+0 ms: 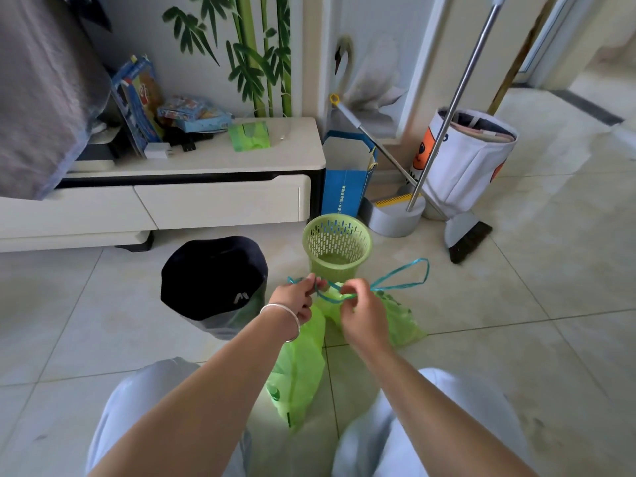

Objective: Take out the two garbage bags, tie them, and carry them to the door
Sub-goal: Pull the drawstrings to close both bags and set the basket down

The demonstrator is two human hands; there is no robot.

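Two green garbage bags lie on the tiled floor between my knees. The farther bag (401, 318) sits just in front of the green slotted bin (338, 247), and its blue drawstring (406, 275) loops out to the right. My left hand (297, 297) pinches the drawstring's left end. My right hand (359, 309) pinches the string at the bag's gathered neck. The nearer bag (297, 370) lies slack on the floor under my left wrist, and its neck is hidden.
A dark bin (213, 284) with a black liner stands left of the green bin. Behind are a low white cabinet (220, 197), a blue paper bag (347, 180), a broom and dustpan (464, 235), a mop pole (447, 115) and a white fabric basket (468, 156). Open tiled floor stretches right.
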